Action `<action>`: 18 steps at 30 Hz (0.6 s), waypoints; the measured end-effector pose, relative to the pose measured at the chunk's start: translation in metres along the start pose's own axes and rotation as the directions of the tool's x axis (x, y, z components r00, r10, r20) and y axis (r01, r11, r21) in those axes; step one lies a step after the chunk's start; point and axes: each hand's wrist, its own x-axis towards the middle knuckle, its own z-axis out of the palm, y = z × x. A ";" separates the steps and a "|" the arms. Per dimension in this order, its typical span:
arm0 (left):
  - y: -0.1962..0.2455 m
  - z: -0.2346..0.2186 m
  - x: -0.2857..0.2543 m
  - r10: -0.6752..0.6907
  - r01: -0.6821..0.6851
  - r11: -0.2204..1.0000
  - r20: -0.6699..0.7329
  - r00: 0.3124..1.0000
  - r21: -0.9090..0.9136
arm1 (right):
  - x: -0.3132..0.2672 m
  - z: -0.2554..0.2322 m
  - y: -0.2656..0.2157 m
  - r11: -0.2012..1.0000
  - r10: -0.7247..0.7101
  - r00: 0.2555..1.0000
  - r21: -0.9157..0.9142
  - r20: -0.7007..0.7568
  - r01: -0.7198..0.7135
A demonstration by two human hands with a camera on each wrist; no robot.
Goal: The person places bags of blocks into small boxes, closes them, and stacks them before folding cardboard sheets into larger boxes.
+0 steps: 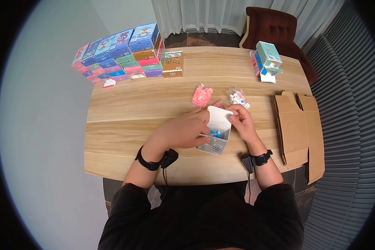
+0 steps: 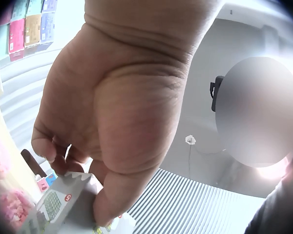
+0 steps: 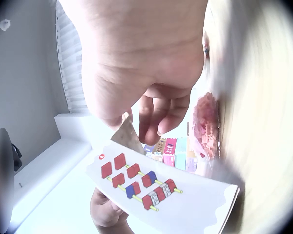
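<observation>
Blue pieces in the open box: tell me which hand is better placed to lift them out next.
Probably the left hand: its fingers lie at the opening, close to the blue pieces. The right hand pinches the raised flap of the box, so it seems better used there.

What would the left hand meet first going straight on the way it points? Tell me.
Most likely the small blue pieces inside the open white printed cardboard box; the left hand points toward them. Depth there is unclear, so the box itself could come first.
</observation>
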 end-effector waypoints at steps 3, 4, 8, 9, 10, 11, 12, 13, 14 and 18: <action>-0.005 0.004 -0.001 0.017 -0.015 1.000 -0.079 0.997 0.023 | 0.000 0.004 -0.011 0.996 -0.001 1.000 0.085 0.002 0.001; -0.005 0.004 -0.001 0.016 -0.014 1.000 -0.091 0.996 0.019 | 0.000 0.006 -0.015 0.991 0.003 1.000 0.134 -0.002 -0.003; -0.004 0.005 0.000 -0.009 0.010 1.000 -0.108 0.994 0.011 | 0.001 0.004 -0.010 0.983 -0.090 0.989 0.167 0.115 0.070; -0.004 0.005 0.001 -0.018 0.019 1.000 -0.103 0.995 0.010 | 0.000 0.000 -0.006 0.986 -0.088 0.984 0.150 0.152 0.065; -0.004 0.006 0.001 -0.021 0.024 0.999 -0.111 0.994 0.023 | -0.001 -0.002 -0.005 0.989 -0.086 0.978 0.133 0.190 0.061; -0.004 0.008 0.000 -0.024 0.029 0.999 -0.120 0.992 0.037 | -0.002 -0.002 -0.005 0.994 -0.045 0.974 0.108 0.222 0.021; -0.005 0.009 -0.001 -0.027 0.034 0.998 -0.129 0.991 0.052 | -0.003 -0.002 -0.005 0.997 -0.004 0.967 0.081 0.254 -0.017; -0.007 0.010 -0.001 -0.033 0.040 0.998 -0.126 0.991 0.052 | -0.003 -0.001 -0.006 0.997 0.038 0.958 0.053 0.284 -0.055; -0.008 0.011 -0.002 -0.038 0.045 0.998 -0.124 0.992 0.053 | -0.003 0.000 -0.006 0.999 0.052 0.956 -0.006 0.288 -0.053; -0.010 0.013 -0.002 -0.059 0.062 0.998 -0.109 0.992 0.024 | -0.004 0.006 -0.006 0.989 0.122 0.964 -0.112 0.237 -0.098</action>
